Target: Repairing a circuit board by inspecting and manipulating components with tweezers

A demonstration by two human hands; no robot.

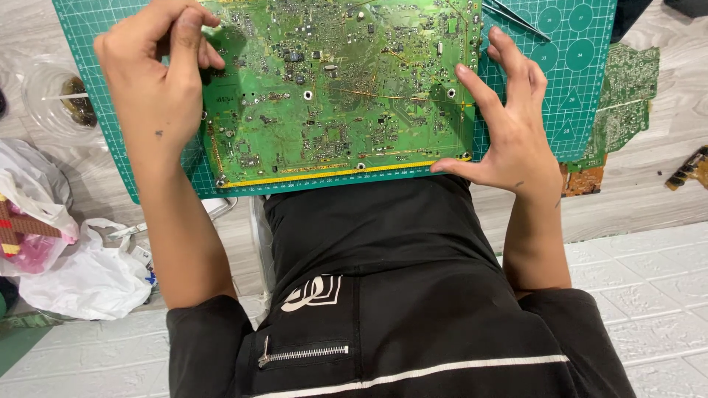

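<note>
The left hand (151,81) pinched the upper left of the big green board (339,88). The right hand (509,125) lay open, fingers steadying its right edge.

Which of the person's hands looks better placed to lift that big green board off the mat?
Probably the right hand: its thumb and fingers bracket the circuit board at its edge, while the left hand rests on top.

I see white plastic bags (81,273) at 8 o'clock, clear cup (55,96) at 10, smaller circuit board (623,103) at 2, tweezers (516,18) at 1.
</note>
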